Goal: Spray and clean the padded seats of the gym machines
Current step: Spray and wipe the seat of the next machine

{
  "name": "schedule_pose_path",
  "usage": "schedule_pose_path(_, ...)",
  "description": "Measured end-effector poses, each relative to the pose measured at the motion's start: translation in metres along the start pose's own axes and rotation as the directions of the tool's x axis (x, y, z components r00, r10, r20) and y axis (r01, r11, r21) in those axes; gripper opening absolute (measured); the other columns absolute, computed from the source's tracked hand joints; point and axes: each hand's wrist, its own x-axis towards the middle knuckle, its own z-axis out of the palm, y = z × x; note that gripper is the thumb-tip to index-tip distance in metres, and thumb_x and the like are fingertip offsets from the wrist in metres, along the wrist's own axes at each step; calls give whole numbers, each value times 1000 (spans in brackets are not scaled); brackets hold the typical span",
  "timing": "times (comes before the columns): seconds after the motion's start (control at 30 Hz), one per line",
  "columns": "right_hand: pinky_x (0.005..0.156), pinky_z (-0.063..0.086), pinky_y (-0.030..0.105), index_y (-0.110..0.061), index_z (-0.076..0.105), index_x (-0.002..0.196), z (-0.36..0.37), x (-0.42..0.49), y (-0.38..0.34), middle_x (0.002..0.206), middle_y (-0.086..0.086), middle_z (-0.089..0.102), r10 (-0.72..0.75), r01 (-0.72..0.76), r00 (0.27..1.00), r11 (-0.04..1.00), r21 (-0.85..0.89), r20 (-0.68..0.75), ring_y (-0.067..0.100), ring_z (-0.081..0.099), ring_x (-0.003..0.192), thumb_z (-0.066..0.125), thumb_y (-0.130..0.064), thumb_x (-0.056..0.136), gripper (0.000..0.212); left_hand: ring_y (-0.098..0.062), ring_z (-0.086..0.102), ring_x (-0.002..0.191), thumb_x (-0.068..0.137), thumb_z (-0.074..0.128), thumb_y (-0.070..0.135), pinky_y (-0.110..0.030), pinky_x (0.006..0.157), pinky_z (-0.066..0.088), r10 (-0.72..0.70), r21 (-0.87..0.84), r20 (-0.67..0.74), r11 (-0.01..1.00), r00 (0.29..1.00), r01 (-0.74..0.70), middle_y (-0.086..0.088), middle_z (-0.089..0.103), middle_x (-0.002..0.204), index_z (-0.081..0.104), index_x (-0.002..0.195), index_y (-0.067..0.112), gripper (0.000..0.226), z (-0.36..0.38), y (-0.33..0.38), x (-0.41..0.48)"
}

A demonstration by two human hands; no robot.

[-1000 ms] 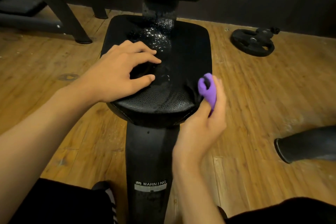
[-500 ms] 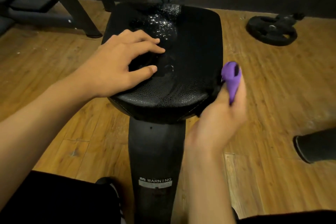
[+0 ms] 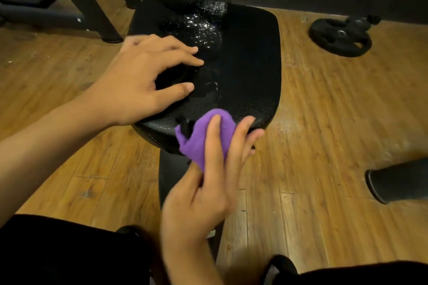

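- Your left hand [image 3: 139,81] rests on the near-left part of the padded seat [image 3: 250,65], fingers spread and only gently curved, tips on the vinyl, gripping nothing; it reads as a brace to steady the pad while the other hand works
- Your right hand [image 3: 201,192] holds the purple cloth [image 3: 203,139] bunched, thumb beneath and fingers laid long over the top, so the wad is pinched rather than fisted; that hold leaves a broad face of fabric to press down
- The cloth sits at the seat's near front edge, touching the vinyl or just off it; blur there, cannot tell which
- Seat: black pebbled-grain vinyl with rounded corners, centre of view, carried on a black post [image 3: 171,169] that runs down toward you
- Spray droplets [image 3: 203,23] glitter across the far centre of the pad, close to the upright; a smaller wet glint lies just beyond your left thumb; the right half looks dull, whether dry or merely unlit I cannot tell
- Judgement: this seat is sprayed and the wiping hardly begun, since the beads stand unsmeared
- Your left hand lies between the cloth and the wettest patch; it likely has to lift or shift for a full pass
- Around: wood floor [image 3: 324,122]; a weight plate [image 3: 340,34] lies far right, well apart from the seat
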Motion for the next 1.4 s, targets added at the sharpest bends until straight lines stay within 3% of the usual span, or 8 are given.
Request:
schedule_pose_path(0.2, 118, 28, 59, -5, 48, 138, -35, 31, 30, 150, 24, 40, -278, 297, 948, 947, -122, 153, 38, 28, 148, 48, 20, 89, 55, -15, 43, 133, 89, 42, 62, -47, 112, 25, 10, 56, 35, 998, 999, -12, 12, 52, 145, 59, 137, 33, 59, 0, -1, 0)
schedule_pose_path(0.4, 120, 24, 54, -7, 56, 133, -50, 48, 45, 145, 20, 44, -526, 625, 761, 753, -207, 380, 36, 35, 144, 57, 3, 99, 36, -14, 42, 128, 84, 35, 71, -41, 104, 27, 48, 64, 106, 996, 993, -55, 14, 50, 143, 55, 140, 35, 69, -6, -8, 3)
schedule_pose_path(0.6, 118, 30, 44, -11, 55, 139, -54, 83, 28, 152, 10, 44, -665, 923, 264, 385, 18, 698, 23, 39, 144, 63, -3, 98, 42, -10, 38, 128, 90, 25, 73, -38, 97, 26, 164, 105, 210, 976, 964, -189, 19, 43, 149, 45, 148, 42, 69, -14, -32, 9)
schedule_pose_path(0.77, 124, 20, 41, 4, 57, 136, 9, 56, -4, 150, 17, 47, -539, 992, -62, 61, 112, 840, 28, 38, 145, 32, -5, 107, 39, -4, 34, 124, 98, 29, 59, -30, 92, 16, 185, 54, 207, 978, 961, -200, 23, 42, 148, 45, 149, 42, 56, -11, -42, 8)
schedule_pose_path(0.87, 124, 16, 45, 8, 55, 135, 29, 49, -4, 148, 23, 47, -440, 996, -88, -39, 79, 894, 34, 37, 144, 29, -6, 106, 42, -4, 34, 126, 98, 25, 60, -30, 93, 16, 186, 57, 210, 978, 960, -202, 25, 40, 150, 44, 150, 44, 57, -10, -41, 8)
schedule_pose_path(1.03, 120, 31, 44, -2, 56, 139, -26, 89, -15, 152, 16, 45, -469, 979, -173, 14, 203, 866, 29, 37, 145, 40, -6, 107, 35, -6, 34, 129, 95, 18, 63, -31, 92, 17, 186, 96, 193, 974, 963, -207, 23, 38, 154, 41, 152, 43, 65, -7, -42, 5)
schedule_pose_path(1.23, 115, 38, 46, -11, 53, 143, -97, 155, 16, 147, 10, 48, -416, 974, -104, 142, 177, 903, 29, 44, 141, 39, -13, 109, 37, -7, 35, 129, 93, 21, 62, -31, 92, 17, 166, 74, 169, 981, 972, -180, 24, 40, 151, 44, 149, 44, 63, -5, -41, 6)
schedule_pose_path(1.4, 118, 33, 40, -4, 56, 138, -60, 117, 5, 151, 10, 46, -523, 965, -120, 140, 224, 844, 24, 39, 144, 49, -6, 105, 34, -9, 37, 128, 94, 24, 61, -38, 96, 25, 152, 59, 163, 985, 975, -163, 24, 41, 150, 46, 148, 44, 60, -6, -39, 5)
